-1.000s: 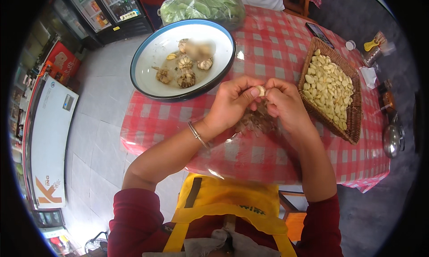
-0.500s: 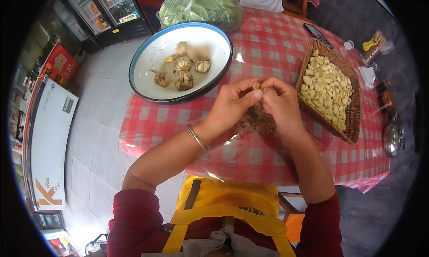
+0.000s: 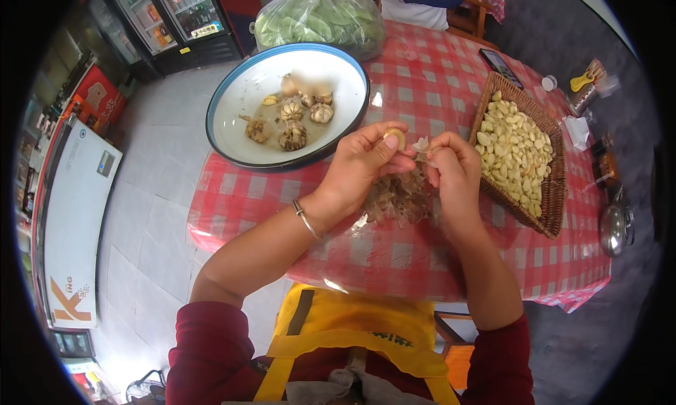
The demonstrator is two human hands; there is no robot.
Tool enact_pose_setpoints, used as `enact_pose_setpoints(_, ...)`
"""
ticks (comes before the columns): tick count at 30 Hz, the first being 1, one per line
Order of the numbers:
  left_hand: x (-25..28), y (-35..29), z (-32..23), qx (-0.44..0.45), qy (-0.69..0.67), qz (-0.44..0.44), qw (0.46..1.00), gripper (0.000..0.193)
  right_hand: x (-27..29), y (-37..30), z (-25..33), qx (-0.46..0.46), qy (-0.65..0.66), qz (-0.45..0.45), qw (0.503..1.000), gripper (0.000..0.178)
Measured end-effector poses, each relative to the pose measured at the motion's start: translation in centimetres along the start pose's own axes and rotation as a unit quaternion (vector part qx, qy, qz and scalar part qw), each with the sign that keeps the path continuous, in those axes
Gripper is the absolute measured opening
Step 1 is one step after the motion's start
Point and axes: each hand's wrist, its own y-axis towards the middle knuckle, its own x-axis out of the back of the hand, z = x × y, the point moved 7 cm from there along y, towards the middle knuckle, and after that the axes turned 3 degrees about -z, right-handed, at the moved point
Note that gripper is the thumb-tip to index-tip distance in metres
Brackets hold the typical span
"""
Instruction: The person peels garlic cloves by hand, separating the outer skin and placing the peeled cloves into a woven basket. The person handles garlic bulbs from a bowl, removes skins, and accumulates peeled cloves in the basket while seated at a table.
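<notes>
Between the thumb and fingers of my left hand [image 3: 362,159] is a garlic clove [image 3: 396,135]. Close beside it, my right hand [image 3: 454,173] pinches a thin, papery piece of garlic skin [image 3: 421,147]. Below both hands lies a heap of brownish garlic skins [image 3: 396,199] on the table. To the left, a white enamel basin [image 3: 232,102] with a blue rim holds several garlic bulbs [image 3: 291,135]; part of its contents is blurred. On the right, a wicker basket [image 3: 556,187] is filled with peeled garlic cloves [image 3: 514,148].
A clear bag of green leafy vegetables [image 3: 320,21] stands behind the basin on the red-checked table [image 3: 338,264]. Past the basket are a phone [image 3: 501,67], a metal pot [image 3: 614,229] and small condiment containers [image 3: 605,167]. Another person [image 3: 422,4] is at the far side.
My hands have come slightly apart. The clove now shows in my left fingers, and a piece of skin shows in my right. The view has shifted a little.
</notes>
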Motion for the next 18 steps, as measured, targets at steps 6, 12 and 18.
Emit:
enact_pose_setpoints(6, 0.2, -0.4, -1.0, -0.076, 0.139, -0.024, 0.987, 0.029, 0.7, -0.4, 1.6, 0.082, -0.075, -0.080, 0.991, 0.007)
enact_pose_setpoints(12, -0.2, -0.8, -1.2, -0.131, 0.185, -0.024, 0.974, 0.028, -0.4, -0.5, 2.2, 0.104, -0.328, -0.038, 0.938, 0.008)
enact_pose_setpoints(18, -0.3, -0.6, -1.1, -0.117, 0.213, -0.018, 0.970, 0.026, -0.5, -0.1, 1.4, 0.082, -0.283, -0.001, 0.955, 0.014)
